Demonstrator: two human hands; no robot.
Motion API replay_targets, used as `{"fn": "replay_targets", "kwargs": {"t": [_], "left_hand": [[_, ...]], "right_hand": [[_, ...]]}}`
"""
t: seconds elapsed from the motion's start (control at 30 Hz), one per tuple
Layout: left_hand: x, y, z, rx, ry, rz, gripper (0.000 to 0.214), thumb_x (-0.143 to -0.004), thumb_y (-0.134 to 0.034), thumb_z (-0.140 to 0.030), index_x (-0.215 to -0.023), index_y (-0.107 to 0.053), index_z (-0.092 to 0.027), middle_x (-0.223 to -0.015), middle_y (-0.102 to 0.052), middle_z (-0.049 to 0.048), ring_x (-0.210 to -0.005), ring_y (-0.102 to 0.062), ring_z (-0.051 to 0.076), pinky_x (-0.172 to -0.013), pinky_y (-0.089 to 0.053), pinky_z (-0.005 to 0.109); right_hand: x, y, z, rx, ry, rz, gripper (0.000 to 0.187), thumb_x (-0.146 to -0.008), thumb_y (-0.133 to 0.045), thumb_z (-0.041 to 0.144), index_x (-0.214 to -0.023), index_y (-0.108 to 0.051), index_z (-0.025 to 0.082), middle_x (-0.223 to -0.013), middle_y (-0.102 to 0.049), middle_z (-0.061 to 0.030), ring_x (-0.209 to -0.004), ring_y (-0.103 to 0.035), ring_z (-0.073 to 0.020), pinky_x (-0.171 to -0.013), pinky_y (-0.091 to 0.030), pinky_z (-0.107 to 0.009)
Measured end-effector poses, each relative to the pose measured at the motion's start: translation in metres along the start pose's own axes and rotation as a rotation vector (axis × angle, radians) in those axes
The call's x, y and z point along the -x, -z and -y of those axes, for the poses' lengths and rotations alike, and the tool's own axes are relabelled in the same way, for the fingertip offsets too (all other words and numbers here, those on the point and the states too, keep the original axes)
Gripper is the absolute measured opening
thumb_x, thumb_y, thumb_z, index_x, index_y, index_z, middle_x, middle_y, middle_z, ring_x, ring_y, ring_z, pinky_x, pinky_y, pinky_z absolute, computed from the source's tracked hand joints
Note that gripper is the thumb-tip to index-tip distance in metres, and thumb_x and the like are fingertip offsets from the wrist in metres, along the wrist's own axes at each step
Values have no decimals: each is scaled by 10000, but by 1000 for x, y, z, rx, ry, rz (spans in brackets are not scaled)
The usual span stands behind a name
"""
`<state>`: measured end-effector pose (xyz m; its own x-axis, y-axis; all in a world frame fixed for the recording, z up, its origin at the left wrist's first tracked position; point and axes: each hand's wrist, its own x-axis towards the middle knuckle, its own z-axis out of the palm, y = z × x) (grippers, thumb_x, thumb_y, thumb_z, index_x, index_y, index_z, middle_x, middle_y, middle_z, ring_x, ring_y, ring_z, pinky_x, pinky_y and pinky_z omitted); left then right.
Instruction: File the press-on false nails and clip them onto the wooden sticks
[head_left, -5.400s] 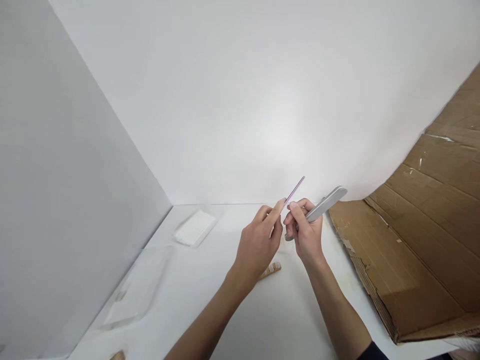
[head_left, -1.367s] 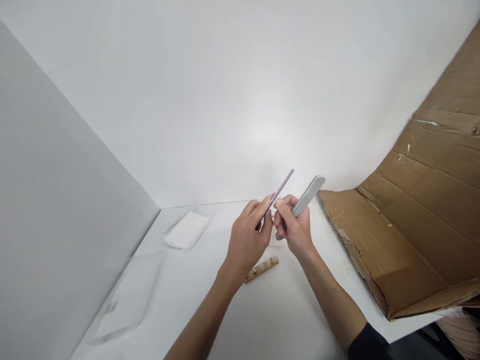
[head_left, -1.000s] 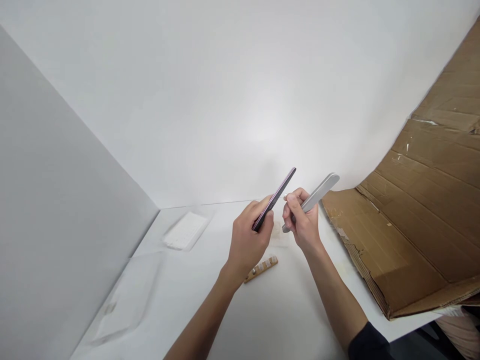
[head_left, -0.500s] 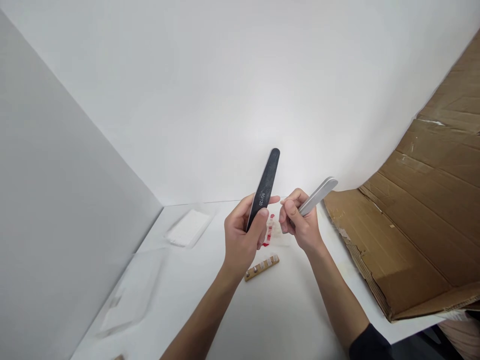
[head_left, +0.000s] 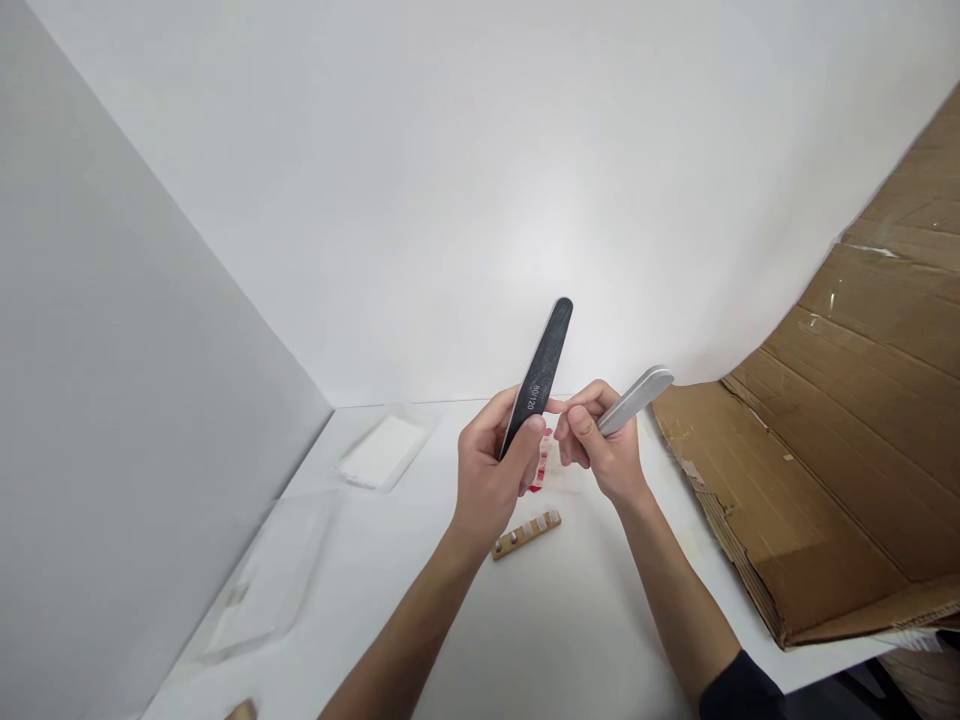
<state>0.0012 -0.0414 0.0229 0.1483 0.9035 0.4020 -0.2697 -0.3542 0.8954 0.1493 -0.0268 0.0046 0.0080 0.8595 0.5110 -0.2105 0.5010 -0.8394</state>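
My left hand (head_left: 491,465) is closed on a black nail file (head_left: 541,375) marked 80/120, which tilts upward with its rounded tip away from me. Its index finger reaches to the right, close to the fingertips of the other hand. In my right hand (head_left: 600,440) is a grey nail file (head_left: 637,397), gripped near its lower end and pointing up to the right. Whether anything small is pinched at the right fingertips, I cannot make out. Below the hands, a narrow wooden strip (head_left: 527,536) with several small pale and metallic pieces lies on the table.
Partly hidden behind the hands is a clear packet with red markings (head_left: 541,462). A clear bag with white contents (head_left: 384,452) and a clear plastic tray (head_left: 270,575) lie on the left of the white table (head_left: 375,560). Brown cardboard (head_left: 810,500) stands on the right.
My two hands have come closer together, the left shifting slightly right, so its index finger now meets or nearly meets the right fingertips. Both files stay held.
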Motion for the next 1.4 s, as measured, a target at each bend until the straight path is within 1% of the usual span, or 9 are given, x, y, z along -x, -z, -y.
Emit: {"fn": "replay_targets", "kwargs": {"t": [0.37,0.57,0.67,0.83,0.97,1.07,1.17,1.27,1.4], "left_hand": [[-4,4,4,109,88,72,205,-997,-673,-418,-979,-661,-214,-465,-355,-109,-400,-251,60,-406,-245,207],[-4,5,2,136,116,80,219,-981,-690,-426,-951,-651,-212,-491,-349,-103,-411,-242,59,-408,-236,214],[-4,5,1,168,144,78,233,-964,-707,-434,-982,-660,-207,-529,-371,-93,-423,-247,58,-407,-230,219],[-6,4,0,200,164,71,280,-933,-730,-431,-1079,-670,-200,-599,-433,-77,-426,-242,47,-399,-222,223],[-6,5,1,211,172,65,286,-923,-737,-430,-1075,-670,-197,-605,-437,-76,-427,-237,44,-397,-216,224],[-6,7,2,186,158,64,249,-946,-720,-432,-1016,-657,-202,-561,-380,-91,-433,-228,53,-404,-207,226],[-9,8,4,68,97,22,232,-967,-708,-428,-972,-639,-207,-520,-332,-104,-439,-237,62,-417,-216,226],[-11,7,6,-57,52,2,245,-956,-723,-433,-999,-644,-205,-528,-352,-104,-435,-254,63,-411,-221,229],[-11,4,8,-58,53,53,326,-987,-658,-525,-948,-619,-204,-515,-370,-103,-398,-249,59,-393,-221,228]], "right_hand": [[0,-3,1,-58,-19,53,328,-953,-751,522,-910,-654,212,-677,-715,16,-427,-581,-98,-396,-455,-218],[0,-2,2,-36,-95,46,388,-904,-786,572,-890,-638,215,-661,-712,17,-410,-584,-106,-365,-414,-214],[0,-2,3,-44,-98,48,404,-894,-790,587,-883,-627,218,-652,-709,20,-404,-583,-105,-355,-391,-209],[-1,-3,5,-40,-116,42,443,-866,-796,628,-870,-612,224,-639,-703,26,-398,-574,-107,-360,-416,-219],[-1,-2,5,-28,-122,45,442,-872,-790,626,-868,-612,222,-639,-706,24,-397,-565,-104,-365,-412,-219],[1,-1,5,-35,-101,50,400,-909,-775,581,-863,-613,218,-651,-711,19,-404,-564,-98,-370,-392,-213],[2,-1,5,-22,-97,26,381,-932,-759,558,-847,-606,219,-642,-705,18,-404,-552,-97,-369,-359,-211],[1,-1,5,2,-120,-9,403,-922,-763,569,-814,-599,217,-608,-685,21,-395,-534,-99,-367,-336,-214],[0,-1,3,14,-148,-57,413,-912,-776,555,-780,-586,213,-574,-656,31,-391,-510,-91,-371,-322,-208]]}}
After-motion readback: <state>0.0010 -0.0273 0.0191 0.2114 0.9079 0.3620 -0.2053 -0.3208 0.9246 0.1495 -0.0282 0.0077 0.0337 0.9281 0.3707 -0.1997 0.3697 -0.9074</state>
